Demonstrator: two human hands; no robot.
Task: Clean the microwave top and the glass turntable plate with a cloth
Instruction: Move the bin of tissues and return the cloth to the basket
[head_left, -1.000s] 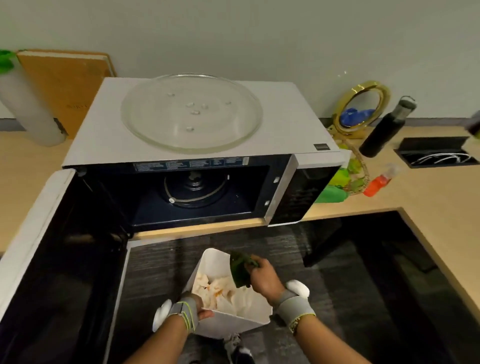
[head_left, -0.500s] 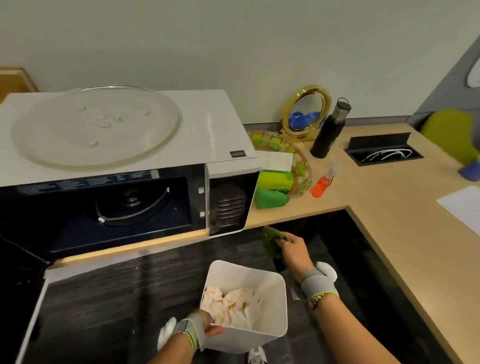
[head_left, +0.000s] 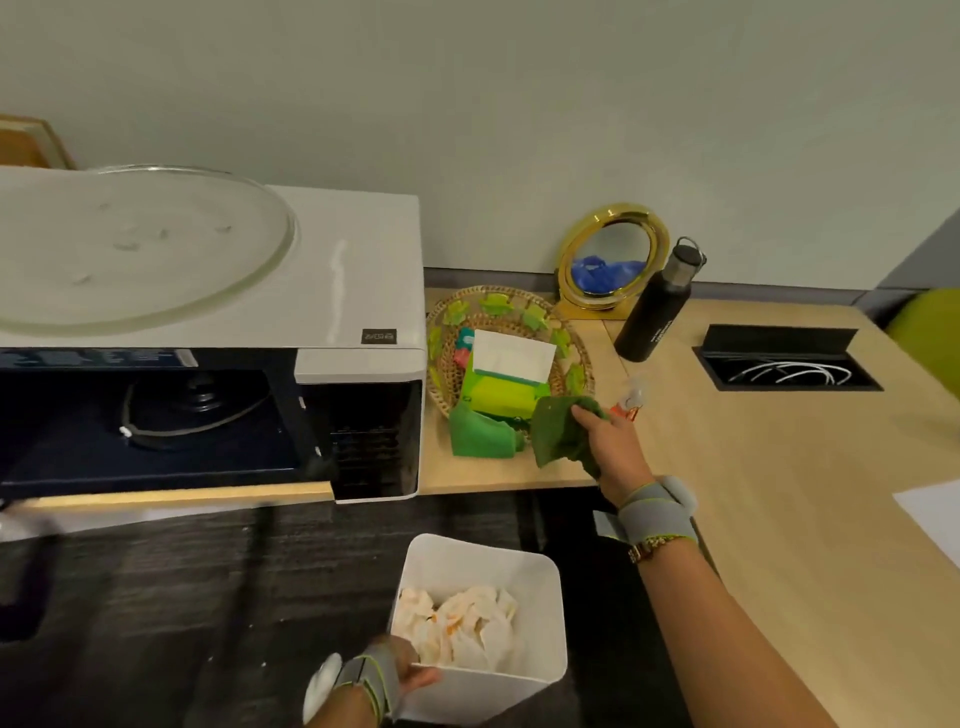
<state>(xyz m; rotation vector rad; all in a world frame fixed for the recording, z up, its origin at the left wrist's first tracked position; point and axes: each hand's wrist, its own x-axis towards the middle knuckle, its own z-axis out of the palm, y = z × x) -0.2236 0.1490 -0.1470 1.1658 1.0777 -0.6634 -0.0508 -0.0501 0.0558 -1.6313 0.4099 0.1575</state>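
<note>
The white microwave (head_left: 358, 270) stands on the desk at left with its door open. The glass turntable plate (head_left: 135, 244) lies on the microwave's top. My right hand (head_left: 610, 447) grips a dark green cloth (head_left: 558, 434) above the desk edge, just in front of the woven basket (head_left: 444, 358). My left hand (head_left: 410, 670) holds the near rim of a white bin (head_left: 540, 587) filled with crumpled, stained paper towels, low over the dark floor.
The basket holds a green wipes pack (head_left: 501, 395), and a second green cloth (head_left: 475, 434) lies by it. An orange spray bottle (head_left: 631, 402), a black flask (head_left: 657, 306), a gold mirror (head_left: 613, 257) and a cable tray (head_left: 784, 364) sit on the desk to the right.
My right hand has carried the green cloth up from over the bin to the desk beside the basket. The view has swung right. My left hand keeps hold of the bin.
</note>
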